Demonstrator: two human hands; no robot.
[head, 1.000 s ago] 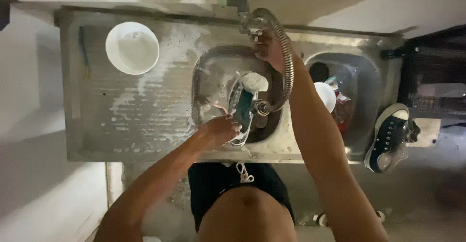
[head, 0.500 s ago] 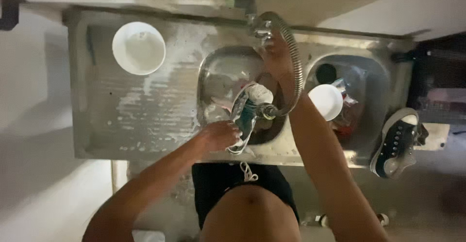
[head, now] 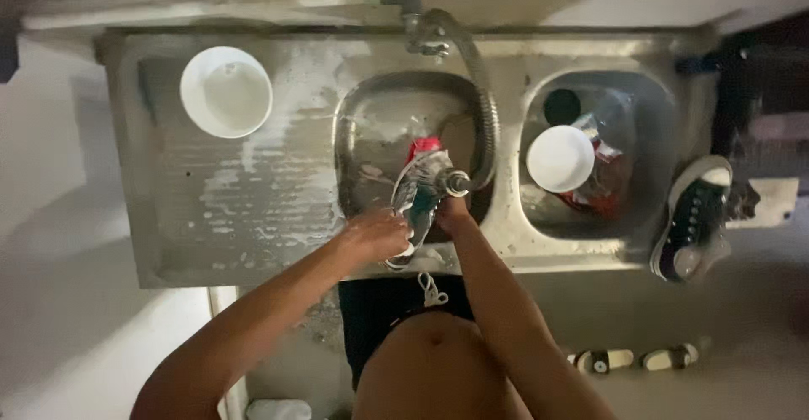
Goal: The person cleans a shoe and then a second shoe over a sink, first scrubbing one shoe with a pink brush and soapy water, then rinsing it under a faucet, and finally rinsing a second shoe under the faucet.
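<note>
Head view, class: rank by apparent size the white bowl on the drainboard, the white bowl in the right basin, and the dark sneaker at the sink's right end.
1. Dark sneaker
2. Drainboard bowl
3. Basin bowl, though it sits lower, so this is unsure.

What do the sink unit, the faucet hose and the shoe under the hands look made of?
Sink unit: likely stainless steel, dull grey sheen, ribbed drainboard streaked with suds.
Hose: looks like coiled flexible metal, ringed and shiny.
Shoe, held by the left hand and right hand: apparently teal fabric with white trim, wet.
</note>
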